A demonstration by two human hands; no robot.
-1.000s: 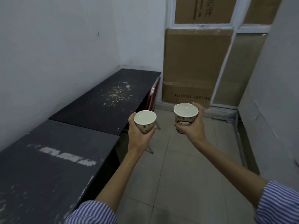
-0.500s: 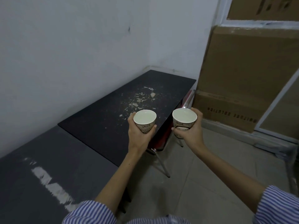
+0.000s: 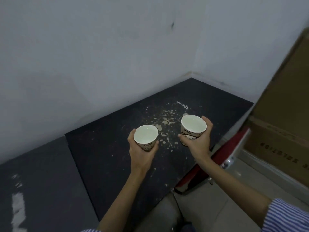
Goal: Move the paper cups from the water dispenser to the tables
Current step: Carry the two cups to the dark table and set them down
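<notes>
The left hand [image 3: 142,153] grips one paper cup [image 3: 146,137], the right hand [image 3: 197,139] another cup [image 3: 193,128] (printed with lettering). Both cups are upright, held above the dark, speckled surface [image 3: 107,148], fingers wrapped round their sides.

Both hands, left hand [image 3: 142,153] and right hand [image 3: 197,141], now carry cups over black table [image 3: 103,148]; earlier over floor.

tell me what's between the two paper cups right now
In the head view, nothing solid: between the left cup and the right cup shows only the dark table below, scattered with pale flakes.
</notes>
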